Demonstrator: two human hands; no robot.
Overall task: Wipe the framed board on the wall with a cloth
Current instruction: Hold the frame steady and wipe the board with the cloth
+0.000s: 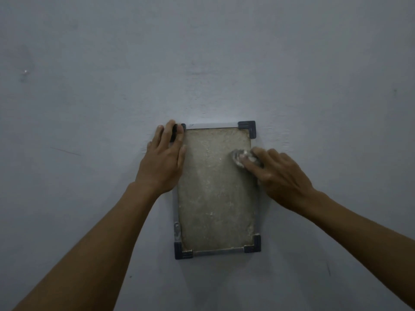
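Observation:
A small framed board (214, 194) hangs on the wall, with a speckled beige face, a thin silver frame and dark plastic corner caps. My left hand (164, 162) lies flat over the frame's upper left edge, fingers spread and covering that corner cap. My right hand (280, 173) presses a small crumpled whitish cloth (241, 157) against the board's upper right area, fingers closed over it. Most of the cloth is hidden under my fingers.
The pale grey wall (202, 63) fills the whole view, bare apart from faint scuffs. A small clear hook (177, 231) sits on the frame's lower left side.

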